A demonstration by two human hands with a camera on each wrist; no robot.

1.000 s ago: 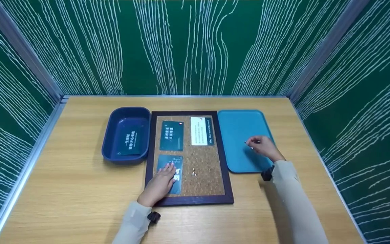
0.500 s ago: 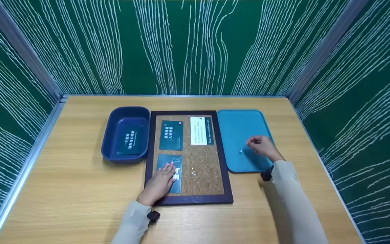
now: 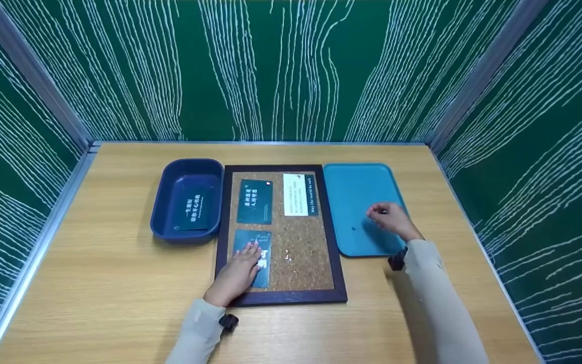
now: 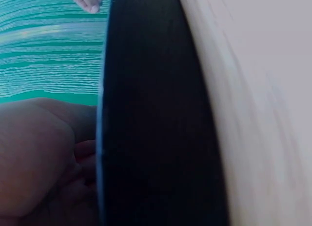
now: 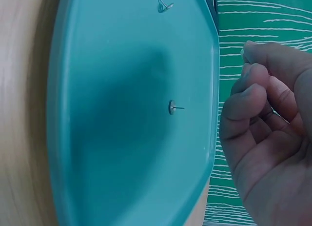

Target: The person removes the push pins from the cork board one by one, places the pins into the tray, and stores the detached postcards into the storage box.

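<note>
Left hand: fingers straight and side by side, laid flat on the near-left card — presumably to stop it sliding; left hand [image 3: 237,275], near-left card [image 3: 251,237].
Near-left card: in the near-left quarter of the framed corkboard [image 3: 311,237]; long axis runs near edge to far edge, parallel to the board's long sides.
Right hand: raised over the tray's right half, fingers curled and tips drawn together; whether they pinch anything cannot be told; right hand [image 3: 391,221].
Thumbtack: on the turquoise tray [image 3: 356,182], apart from the fingers; it appears to stand on its flat head, pin upward; thumbtack [image 5: 172,108].
Second tack: on the tray, nearer its board-side edge, pin slanting; second tack [image 5: 165,7].
Tray rim: raised, probably useful for containing loose tacks.
Far cards: one by each far corner of the cork; far-left card [image 3: 254,202], far-right card [image 3: 298,194].
Blue bin: beside the board's left edge — likely card storage, one visible inside; blue bin [image 3: 170,174], stored card [image 3: 193,212].
</note>
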